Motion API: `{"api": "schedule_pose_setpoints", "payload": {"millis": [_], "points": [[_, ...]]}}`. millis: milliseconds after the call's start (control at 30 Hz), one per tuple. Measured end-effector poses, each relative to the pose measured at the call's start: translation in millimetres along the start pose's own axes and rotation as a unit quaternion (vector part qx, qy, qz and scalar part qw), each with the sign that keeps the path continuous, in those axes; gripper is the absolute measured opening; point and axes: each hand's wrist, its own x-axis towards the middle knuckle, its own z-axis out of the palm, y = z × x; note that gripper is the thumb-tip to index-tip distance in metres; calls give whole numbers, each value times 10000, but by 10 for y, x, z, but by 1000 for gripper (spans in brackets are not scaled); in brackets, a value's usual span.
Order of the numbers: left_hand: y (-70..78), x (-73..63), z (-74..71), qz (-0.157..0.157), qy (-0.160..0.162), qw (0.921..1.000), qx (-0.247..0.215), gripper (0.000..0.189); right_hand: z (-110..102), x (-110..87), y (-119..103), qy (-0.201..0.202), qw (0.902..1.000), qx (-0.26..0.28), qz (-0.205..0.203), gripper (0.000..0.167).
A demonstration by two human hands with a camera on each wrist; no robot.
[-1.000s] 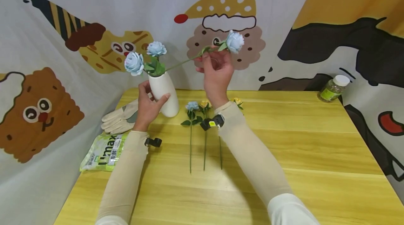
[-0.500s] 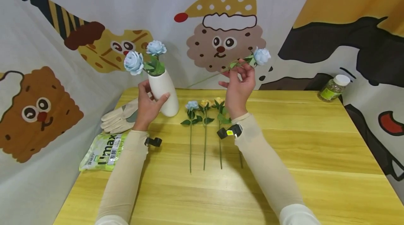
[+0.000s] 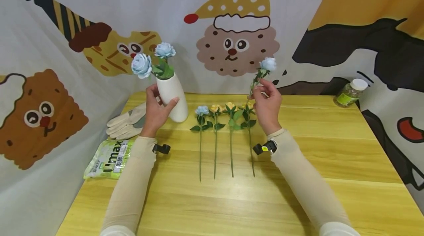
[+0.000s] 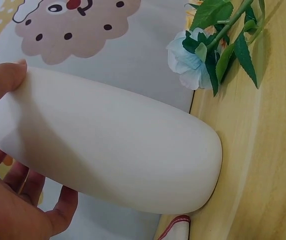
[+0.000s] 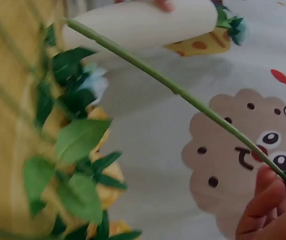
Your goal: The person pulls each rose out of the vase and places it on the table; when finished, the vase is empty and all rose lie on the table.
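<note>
My left hand point(image 3: 157, 113) grips a white vase point(image 3: 172, 98), thumb across its front and fingers behind. The vase leans a little, its base at the table in the left wrist view. Two light-blue artificial roses point(image 3: 141, 65) with green leaves stand in its mouth. Over to the right, my right hand point(image 3: 267, 105) pinches the stem of another light-blue rose point(image 3: 267, 64), bloom up. In the right wrist view that bare green stem point(image 5: 175, 90) slants toward the vase. Below lie a blue rose point(image 3: 201, 111) and several yellow roses point(image 3: 230, 108) in a row, stems toward me.
A pale work glove point(image 3: 125, 122) and a green-and-white packet point(image 3: 106, 160) lie left of the vase. At the table's point(image 3: 212, 206) back right corner is a jar point(image 3: 351, 93) with a white lid. A printed cloth point(image 3: 232, 81) hangs behind.
My right hand has drawn the blue rose away from the vase, rightward and down, and its bloom now points more upward. My left hand has stayed on the vase.
</note>
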Motion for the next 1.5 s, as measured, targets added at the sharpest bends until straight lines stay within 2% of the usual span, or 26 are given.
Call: {"api": "schedule_pose_setpoints", "payload": {"millis": [167, 333, 500, 667, 900, 1100, 1333, 1500], "points": [[-7, 14, -16, -22, 23, 10000, 37, 84, -179, -18, 105, -424, 9968, -638, 221, 31], [-2, 15, -13, -1, -17, 10000, -21, 83, -364, -42, 219, -817, 9847, -1472, 443, 33], [-4, 9, -3, 60, -48, 9999, -119, 82, -577, -46, 323, -1164, 9660, -2204, 685, 35], [-9, 16, 0, 121, -65, 9998, -161, 81, -779, -42, 419, -1628, 9445, -2701, 918, 35], [7, 28, 5, 32, -75, 9999, -117, 82, -974, -59, 511, -2056, 9139, -3384, 900, 34], [-3, 9, 3, -27, -56, 10000, -50, 83, -1044, -101, 578, -2256, 9028, -3471, 1166, 33], [2, 8, 4, -64, -92, 9999, -28, 83, -1044, -121, 600, -2569, 8967, -3141, 1771, 35], [-4, 5, -2, -66, -84, 9999, -7, 82, -1035, -123, 629, -2736, 8870, -3165, 1956, 37]]}}
